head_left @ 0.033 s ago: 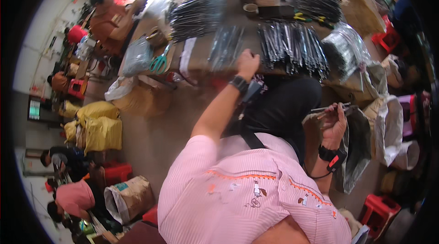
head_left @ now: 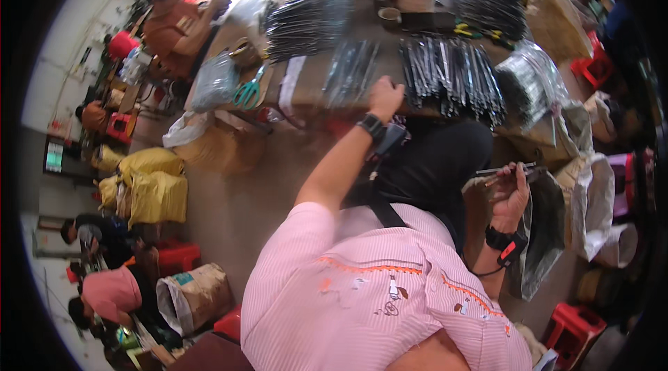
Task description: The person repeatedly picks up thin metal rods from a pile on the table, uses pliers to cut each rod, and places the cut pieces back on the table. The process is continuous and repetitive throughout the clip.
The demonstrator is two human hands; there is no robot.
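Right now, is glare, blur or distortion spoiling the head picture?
In the head view, glare bleaches patches along the top edge; head view again, bluish strips beside the left hand look smeared, while the dark rods carry shiny streaks; in the head view, the slim item in the right hand is indistinct, and fisheye curvature bends outer edges.

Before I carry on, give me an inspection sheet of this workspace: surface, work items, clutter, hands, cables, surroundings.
Surface: brown table, crowded.
Work items: dark thin strips along the near edge; blurred translucent strips to their left.
Clutter: teal scissors, yellow-handled pliers.
Hands: left hand at the near edge, between both groups, grip unclear; right hand off the table, holding thin rods.
Cables: dark cord by the right wrist device.
Surroundings: open pale sack at right, yellow sacks at left, red stool lower right, co-worker upper left.
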